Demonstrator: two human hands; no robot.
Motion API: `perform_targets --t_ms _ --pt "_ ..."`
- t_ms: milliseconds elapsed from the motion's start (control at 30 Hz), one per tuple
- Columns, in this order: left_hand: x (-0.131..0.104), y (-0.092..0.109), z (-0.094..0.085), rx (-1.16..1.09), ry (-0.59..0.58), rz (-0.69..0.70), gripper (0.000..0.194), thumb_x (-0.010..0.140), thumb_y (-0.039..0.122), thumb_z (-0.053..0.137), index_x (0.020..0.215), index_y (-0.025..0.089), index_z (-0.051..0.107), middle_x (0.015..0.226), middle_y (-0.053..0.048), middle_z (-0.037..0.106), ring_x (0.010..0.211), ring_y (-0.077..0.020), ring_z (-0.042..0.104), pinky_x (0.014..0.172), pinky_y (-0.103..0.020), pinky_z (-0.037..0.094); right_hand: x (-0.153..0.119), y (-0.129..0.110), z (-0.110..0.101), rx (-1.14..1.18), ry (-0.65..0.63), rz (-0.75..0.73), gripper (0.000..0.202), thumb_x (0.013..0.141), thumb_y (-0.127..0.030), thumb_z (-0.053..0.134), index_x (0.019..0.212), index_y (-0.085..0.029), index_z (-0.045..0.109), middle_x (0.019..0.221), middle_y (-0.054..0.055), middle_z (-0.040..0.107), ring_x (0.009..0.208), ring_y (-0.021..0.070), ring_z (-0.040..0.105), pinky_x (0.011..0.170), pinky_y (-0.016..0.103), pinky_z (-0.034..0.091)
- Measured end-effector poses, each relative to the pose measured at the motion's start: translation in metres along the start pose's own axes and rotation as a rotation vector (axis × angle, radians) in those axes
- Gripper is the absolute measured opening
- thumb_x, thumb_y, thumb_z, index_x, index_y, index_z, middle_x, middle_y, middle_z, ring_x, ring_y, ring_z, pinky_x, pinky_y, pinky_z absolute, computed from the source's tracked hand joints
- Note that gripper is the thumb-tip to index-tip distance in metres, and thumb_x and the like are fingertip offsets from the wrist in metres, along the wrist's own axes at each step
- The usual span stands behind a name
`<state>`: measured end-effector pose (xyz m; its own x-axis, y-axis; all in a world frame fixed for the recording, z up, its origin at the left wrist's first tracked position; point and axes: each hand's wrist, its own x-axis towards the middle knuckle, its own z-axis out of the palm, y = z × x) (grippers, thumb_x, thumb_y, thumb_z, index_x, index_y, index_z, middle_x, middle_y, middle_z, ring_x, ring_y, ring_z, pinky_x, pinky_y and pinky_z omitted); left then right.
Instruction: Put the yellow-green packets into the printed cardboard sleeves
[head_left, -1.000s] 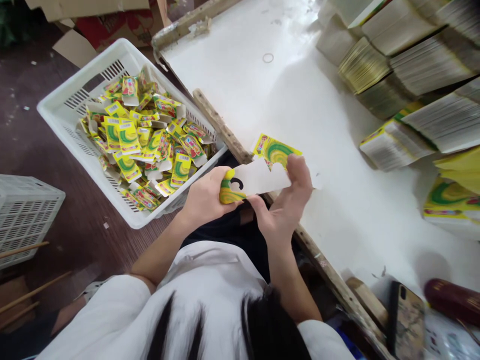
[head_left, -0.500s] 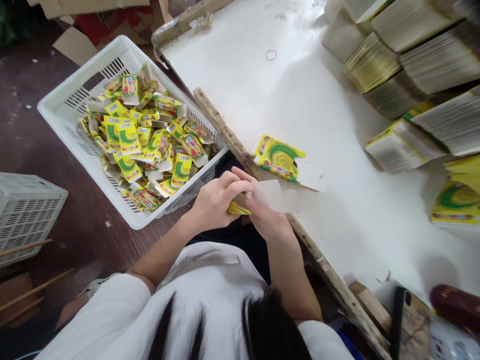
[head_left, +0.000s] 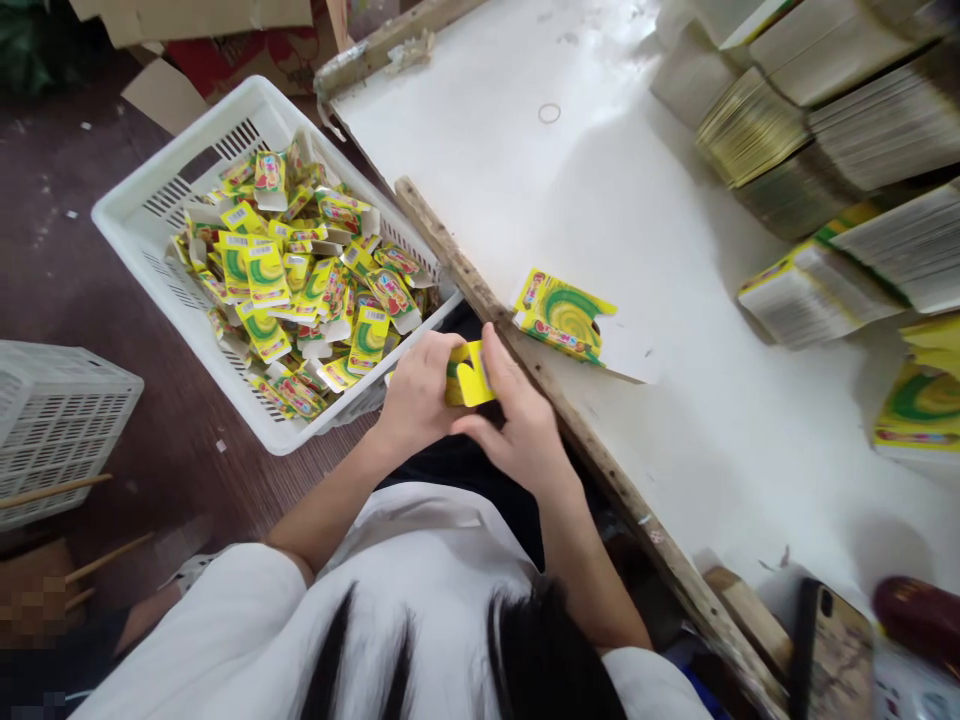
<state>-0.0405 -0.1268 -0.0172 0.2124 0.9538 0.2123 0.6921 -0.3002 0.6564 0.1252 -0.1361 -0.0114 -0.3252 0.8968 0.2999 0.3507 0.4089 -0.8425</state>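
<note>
A small yellow-and-green carton is between my hands, above my lap and beside the table edge. My left hand is closed around its body, which is mostly hidden behind the fingers. At the carton's other end, a yellow flap faces up. My right hand cups that end, straight fingers against the flap side and thumb just below. On the table in front of my right hand lies a flattened carton of the same print, a white flap sticking out.
Left of me a white plastic basket holds many folded cartons. Bundled flat cartons stand along the table's right side. A phone and a dark red object lie near right. Another crate stands at far left.
The white flap that stuck out from the carton past my right hand no longer shows; a yellow flap is now at that end. My right fingers have straightened and moved up along it.
</note>
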Motion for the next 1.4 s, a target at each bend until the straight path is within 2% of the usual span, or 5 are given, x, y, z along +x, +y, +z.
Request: perform_targets --t_ms 233,400,767,967,1400 --pt "-0.003 0.003 0.006 -0.006 0.112 0.014 0.054 0.081 0.029 0.072 0.127 0.023 0.044 0.119 -0.010 0.064 0.110 -0.0268 0.065 0.092 -0.040 0.054 -0.002 -0.002 0.004 0.114 0.153 0.078 0.056 0.098 -0.010 0.053 0.148 -0.035 0.057 0.147 0.005 0.066 0.133 0.0219 0.065 0.113 0.040 0.055" --pt "-0.001 0.002 0.001 0.064 0.091 0.079 0.058 0.080 0.022 0.073 0.131 0.020 0.048 0.123 -0.012 0.069 0.113 -0.0299 0.067 0.098 -0.044 0.054 -0.002 0.005 -0.002 0.149 0.311 0.132 0.057 0.098 -0.019 0.062 0.152 -0.032 0.052 0.152 0.007 0.061 0.136 0.0269 0.064 0.113 0.046 0.055" --pt "0.007 -0.006 -0.021 -0.036 -0.064 0.104 0.057 0.076 0.024 0.076 0.130 0.016 0.062 0.118 -0.011 0.076 0.106 -0.0266 0.073 0.096 -0.040 0.058 0.002 0.009 -0.038 -0.101 -0.009 0.014 0.032 0.095 -0.025 0.070 0.126 -0.030 0.075 0.153 0.007 0.060 0.135 0.0287 0.064 0.109 0.043 0.058" --pt "0.012 -0.004 -0.022 -0.024 -0.127 0.110 0.058 0.078 0.027 0.074 0.133 0.015 0.061 0.120 -0.013 0.075 0.107 -0.0287 0.072 0.095 -0.042 0.058 -0.001 0.011 -0.021 -0.119 0.140 0.095 0.028 0.098 -0.029 0.066 0.125 -0.028 0.075 0.146 0.009 0.066 0.131 0.0272 0.067 0.108 0.042 0.058" --pt "0.007 -0.001 -0.017 -0.036 -0.127 0.101 0.059 0.075 0.026 0.075 0.131 0.011 0.063 0.118 -0.014 0.075 0.107 -0.0296 0.073 0.093 -0.042 0.058 -0.001 0.010 -0.029 -0.156 0.008 0.049 0.024 0.099 -0.033 0.064 0.119 -0.026 0.075 0.156 0.011 0.057 0.140 0.0299 0.059 0.112 0.047 0.055"
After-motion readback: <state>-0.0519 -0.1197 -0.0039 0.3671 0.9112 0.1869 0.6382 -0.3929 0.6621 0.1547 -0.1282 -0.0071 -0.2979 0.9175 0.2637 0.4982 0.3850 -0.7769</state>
